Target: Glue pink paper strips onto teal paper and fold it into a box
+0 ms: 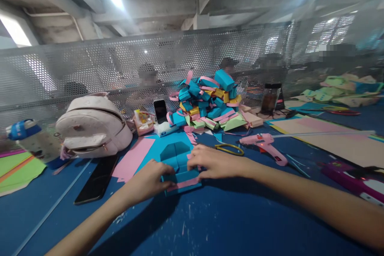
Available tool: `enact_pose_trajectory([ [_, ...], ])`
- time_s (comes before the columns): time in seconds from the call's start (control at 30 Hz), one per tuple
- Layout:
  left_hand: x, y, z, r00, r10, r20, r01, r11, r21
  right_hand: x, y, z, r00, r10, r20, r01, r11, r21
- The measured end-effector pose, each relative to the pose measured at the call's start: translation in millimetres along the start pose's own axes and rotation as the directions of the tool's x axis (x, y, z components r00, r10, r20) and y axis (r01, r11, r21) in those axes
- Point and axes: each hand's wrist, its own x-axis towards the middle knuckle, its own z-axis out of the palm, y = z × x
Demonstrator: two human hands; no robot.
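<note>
Pressing folded blue paper box (179, 164) | left hand (149, 182) fingers pinching pink-strip edge | right hand (210, 162) fingers flat atop

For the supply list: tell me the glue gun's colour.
Pink; the glue gun shows best in the head view, lying right of the hands.

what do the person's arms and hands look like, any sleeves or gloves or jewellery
Both arms are bare as far as the view shows, with no sleeves. The left hand and right hand wear no gloves, and no rings, watch or bracelets show on either.
</note>
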Motion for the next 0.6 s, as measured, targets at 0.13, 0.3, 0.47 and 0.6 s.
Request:
enact_pose_trajectory([
  [0.13, 1, -3, 5, 1.0, -0.023, 0.005, 0.023, 0.999, 0.048, 0, 0, 1, 1.0, -0.001, -0.004, 0.001, 1.0, 0.003],
  [0.3, 6, -5, 14, 0.999, -0.009, -0.051, 0.012, 0.998, 0.068, 1, -2, -1, 1.0, 0.004, 0.011, -0.004, 1.0, -0.017],
  [0.47, 9, -1, 11, 0.998, 0.014, -0.055, -0.013, 1.0, 0.019, 0, -1, -1, 1.0, 0.013, 0.011, -0.013, 1.0, -0.024],
  [0.6, 8, 2, 7, 0.996, 0.021, -0.081, -0.027, 0.997, -0.071, -1, 1, 1, 1.0, 0.024, 0.018, -0.024, 1.0, -0.018],
])
